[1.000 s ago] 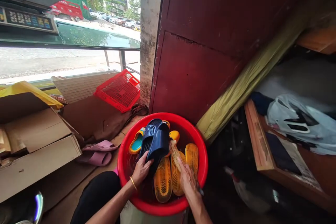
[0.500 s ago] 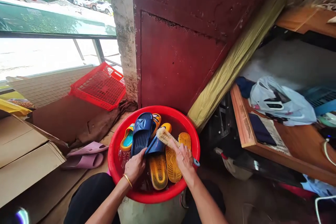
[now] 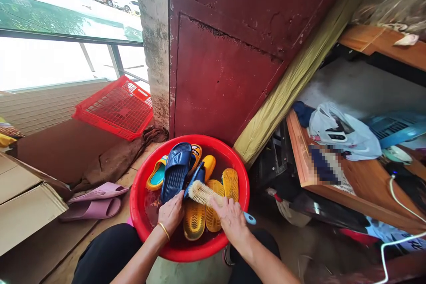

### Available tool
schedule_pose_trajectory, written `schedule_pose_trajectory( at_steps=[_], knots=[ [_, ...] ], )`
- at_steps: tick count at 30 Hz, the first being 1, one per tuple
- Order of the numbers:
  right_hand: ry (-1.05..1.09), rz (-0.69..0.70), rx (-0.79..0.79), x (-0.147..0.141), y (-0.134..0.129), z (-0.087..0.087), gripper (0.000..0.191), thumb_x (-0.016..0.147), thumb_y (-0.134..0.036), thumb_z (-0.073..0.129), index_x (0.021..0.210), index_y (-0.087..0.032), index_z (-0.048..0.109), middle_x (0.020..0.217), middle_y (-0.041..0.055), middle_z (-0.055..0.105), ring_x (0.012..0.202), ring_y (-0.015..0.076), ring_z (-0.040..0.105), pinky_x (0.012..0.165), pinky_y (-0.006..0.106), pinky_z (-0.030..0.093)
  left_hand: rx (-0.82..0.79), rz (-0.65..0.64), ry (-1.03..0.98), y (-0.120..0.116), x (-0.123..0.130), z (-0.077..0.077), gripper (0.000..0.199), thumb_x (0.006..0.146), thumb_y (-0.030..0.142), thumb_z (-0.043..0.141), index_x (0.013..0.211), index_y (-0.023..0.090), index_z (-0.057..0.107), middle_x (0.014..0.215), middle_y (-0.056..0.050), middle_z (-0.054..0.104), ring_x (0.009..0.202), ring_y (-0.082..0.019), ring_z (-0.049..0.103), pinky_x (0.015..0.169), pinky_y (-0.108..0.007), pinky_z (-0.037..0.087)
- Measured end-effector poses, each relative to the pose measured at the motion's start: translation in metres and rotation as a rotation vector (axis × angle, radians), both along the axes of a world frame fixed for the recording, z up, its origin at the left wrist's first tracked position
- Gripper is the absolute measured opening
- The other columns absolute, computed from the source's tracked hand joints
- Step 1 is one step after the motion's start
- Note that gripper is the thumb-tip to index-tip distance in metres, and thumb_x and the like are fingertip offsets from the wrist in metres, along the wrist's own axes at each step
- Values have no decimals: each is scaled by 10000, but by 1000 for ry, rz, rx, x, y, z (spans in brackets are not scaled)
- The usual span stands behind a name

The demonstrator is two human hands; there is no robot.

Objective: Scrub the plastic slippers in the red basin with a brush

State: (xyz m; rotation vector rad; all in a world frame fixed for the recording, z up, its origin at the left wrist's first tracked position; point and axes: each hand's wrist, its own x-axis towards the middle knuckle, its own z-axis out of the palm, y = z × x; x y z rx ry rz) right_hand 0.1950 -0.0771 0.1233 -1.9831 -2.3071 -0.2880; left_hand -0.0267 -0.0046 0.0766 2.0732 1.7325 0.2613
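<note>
A round red plastic basin (image 3: 199, 254) holds shallow water and several slippers. My left hand (image 3: 171, 214) grips the lower end of a navy ribbed slide (image 3: 175, 173) inside the basin. My right hand (image 3: 231, 221) holds a scrubbing brush with a blue handle, its pale bristles (image 3: 202, 193) against a second navy slide (image 3: 196, 180). Yellow sandals with ridged soles (image 3: 195, 219) lie beneath the brush, and a yellow sandal with a teal insole (image 3: 157, 174) rests at the left wall.
Pink slides (image 3: 95, 203) lie on the floor left of the basin, beyond my black-clad knees. A red plastic crate (image 3: 115, 108) and cardboard box (image 3: 26, 191) are to the left. A dark red metal door (image 3: 226, 62) stands ahead, with a wooden shelf (image 3: 299, 151) and white plastic bag (image 3: 339, 133) to the right.
The brush has shifted left, from above the yellow soles onto the second navy slide. The navy slides lie lower in the basin than a second ago, and the view has swung.
</note>
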Motion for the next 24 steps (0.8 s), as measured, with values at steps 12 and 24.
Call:
schedule_pose_trajectory(
  at_steps=[12, 24],
  knots=[
    [-288, 37, -38, -11, 17, 7, 727, 861, -12, 527, 1461, -416, 447, 975, 79, 646, 835, 227, 603, 742, 384, 484, -25, -43, 32, 0, 1, -9, 530, 887, 102, 426, 1398, 184, 545, 1377, -116, 639, 1248, -202, 616, 1069, -316, 454],
    [-215, -32, -152, 6, 21, -12, 687, 890, -32, 457, 1469, -402, 446, 1097, 105, 651, 903, 257, 616, 780, 407, 493, -70, -65, 83, 4, 1, -20, 547, 861, 81, 427, 1394, 154, 528, 1366, -141, 642, 1221, -218, 634, 1036, -330, 465]
  ],
)
